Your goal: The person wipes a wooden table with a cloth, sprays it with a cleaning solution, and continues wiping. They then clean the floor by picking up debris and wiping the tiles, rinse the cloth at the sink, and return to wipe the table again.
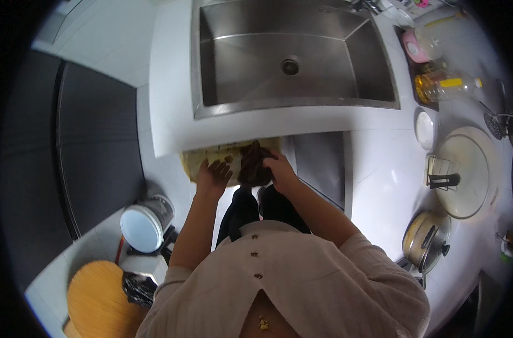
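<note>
My left hand (214, 175) is over a yellowish patterned mat (191, 169), just below the counter's front edge. Its fingers are somewhat spread and nothing shows in them. A dark brown crumpled cloth (252, 167) hangs from my right hand (277, 167), whose thumb and fingers close on its right edge. The cloth lies between both hands in view, above my feet. The stainless steel sink (277, 88) is beyond the hands, with its drain visible and its tap at the far right corner.
White countertop (172, 126) surrounds the sink. To the right stand an oil bottle (444, 86), a white bowl (424, 130), a large lid (472, 190) and a lidded pot (423, 241). On the left are a bucket (141, 228), a round wooden board (100, 295) and a black plastic bag (139, 289).
</note>
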A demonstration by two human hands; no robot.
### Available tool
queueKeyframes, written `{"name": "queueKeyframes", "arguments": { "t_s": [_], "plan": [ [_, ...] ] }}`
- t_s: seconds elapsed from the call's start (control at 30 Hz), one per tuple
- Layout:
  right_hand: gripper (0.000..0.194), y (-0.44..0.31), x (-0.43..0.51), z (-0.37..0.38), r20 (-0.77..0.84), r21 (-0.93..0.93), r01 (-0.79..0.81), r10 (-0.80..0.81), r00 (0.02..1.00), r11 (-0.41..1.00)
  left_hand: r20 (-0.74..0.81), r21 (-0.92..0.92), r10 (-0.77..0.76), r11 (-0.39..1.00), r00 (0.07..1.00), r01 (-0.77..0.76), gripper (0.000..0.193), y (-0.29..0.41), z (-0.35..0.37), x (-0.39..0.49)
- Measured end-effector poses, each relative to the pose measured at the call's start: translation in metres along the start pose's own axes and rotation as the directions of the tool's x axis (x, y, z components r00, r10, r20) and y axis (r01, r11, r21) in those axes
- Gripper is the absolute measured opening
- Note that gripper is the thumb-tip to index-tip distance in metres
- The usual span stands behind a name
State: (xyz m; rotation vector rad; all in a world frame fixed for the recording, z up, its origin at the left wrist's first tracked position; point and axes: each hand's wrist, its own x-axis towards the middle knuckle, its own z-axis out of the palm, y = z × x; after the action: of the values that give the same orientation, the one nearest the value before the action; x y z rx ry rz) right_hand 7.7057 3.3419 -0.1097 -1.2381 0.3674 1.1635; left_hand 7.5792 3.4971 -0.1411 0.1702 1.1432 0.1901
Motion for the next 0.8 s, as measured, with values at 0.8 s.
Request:
{"name": "queueKeyframes", "arguments": {
  "t_s": [0.8],
  "plan": [
    [0.064,-0.520,0.138,-0.223,-0.074,-0.976,0.187,-0.978,0.197,0.111,0.672,0.263,-0.341,0.940,0.657,0.218,0.065,-0.041,0.411,0.113]
  ]
}}
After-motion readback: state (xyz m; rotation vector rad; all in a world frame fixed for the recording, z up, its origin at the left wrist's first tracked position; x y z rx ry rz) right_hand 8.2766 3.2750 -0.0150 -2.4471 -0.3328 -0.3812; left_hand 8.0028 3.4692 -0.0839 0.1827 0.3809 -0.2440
